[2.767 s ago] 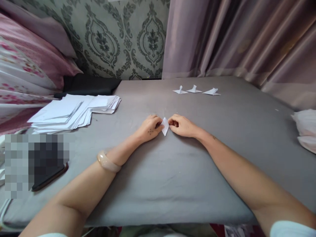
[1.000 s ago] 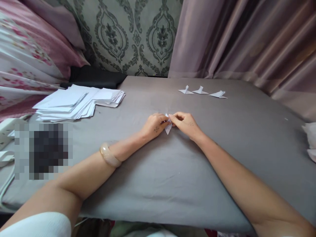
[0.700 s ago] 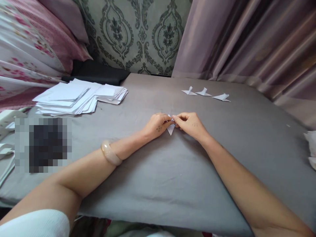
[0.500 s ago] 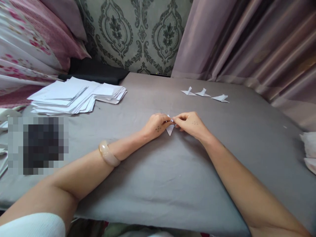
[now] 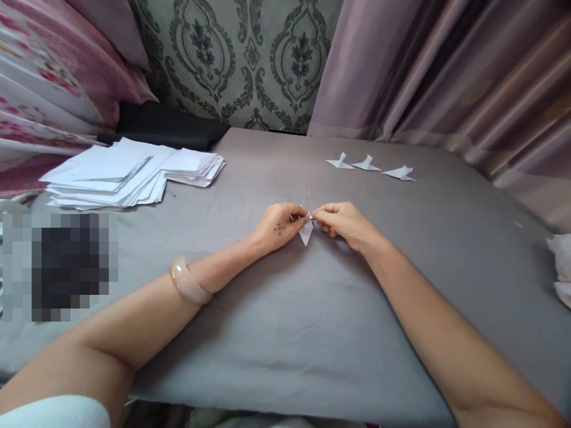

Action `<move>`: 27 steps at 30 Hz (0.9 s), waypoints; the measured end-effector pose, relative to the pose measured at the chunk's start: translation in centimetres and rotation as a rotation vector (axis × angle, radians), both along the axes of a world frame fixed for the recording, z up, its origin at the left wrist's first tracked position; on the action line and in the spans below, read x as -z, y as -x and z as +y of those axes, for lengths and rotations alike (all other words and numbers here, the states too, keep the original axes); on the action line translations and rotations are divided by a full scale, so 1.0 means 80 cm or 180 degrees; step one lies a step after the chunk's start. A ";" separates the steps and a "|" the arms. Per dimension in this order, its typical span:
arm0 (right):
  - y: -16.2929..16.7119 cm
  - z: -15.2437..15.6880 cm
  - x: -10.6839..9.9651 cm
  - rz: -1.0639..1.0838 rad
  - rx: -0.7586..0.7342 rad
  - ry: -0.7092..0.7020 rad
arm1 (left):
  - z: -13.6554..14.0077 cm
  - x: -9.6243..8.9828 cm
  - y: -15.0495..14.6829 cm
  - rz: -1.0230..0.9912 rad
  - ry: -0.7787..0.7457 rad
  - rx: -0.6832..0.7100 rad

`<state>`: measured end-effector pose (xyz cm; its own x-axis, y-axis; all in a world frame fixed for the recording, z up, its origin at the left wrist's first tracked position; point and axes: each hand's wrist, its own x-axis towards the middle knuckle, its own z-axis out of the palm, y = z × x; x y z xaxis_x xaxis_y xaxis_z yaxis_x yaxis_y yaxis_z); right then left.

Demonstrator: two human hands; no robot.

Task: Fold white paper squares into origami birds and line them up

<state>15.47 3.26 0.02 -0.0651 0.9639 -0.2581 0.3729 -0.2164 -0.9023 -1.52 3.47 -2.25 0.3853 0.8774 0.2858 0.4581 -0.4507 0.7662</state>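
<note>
Between my two hands is a small piece of folded white paper, its pointed end hanging toward me. My left hand is closed, pinching the paper between thumb and fingers from the left. From the right, my right hand pinches the paper's upper part with its fingertips. The fingers hide much of the folded shape. Farther back on the right stand three folded paper figures, a left one, a middle one and a right one, each with a raised upright part.
A grey cloth covers the table. At the back left lies a stack of white paper sheets, with black fabric behind it. Purple curtains hang at the right. A crumpled white thing is at the right edge.
My right fingertips have drawn slightly away from the left ones, showing more of the folded paper between them. The whole view has shifted a little; the three paper figures stay in place.
</note>
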 end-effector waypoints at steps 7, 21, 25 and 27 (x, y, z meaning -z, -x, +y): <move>0.001 0.002 0.003 0.0400 0.0199 0.0354 | 0.002 0.001 -0.001 0.0059 -0.0036 -0.0027; -0.002 0.004 0.000 0.0406 0.0300 0.0621 | 0.002 0.003 -0.004 0.0076 -0.0159 -0.0053; -0.002 0.004 -0.005 0.0346 0.0331 0.0673 | 0.001 0.003 -0.004 0.0048 -0.0193 -0.0071; -0.003 0.004 -0.005 0.0314 0.0306 0.0694 | 0.001 0.003 -0.005 0.0045 -0.0160 -0.0094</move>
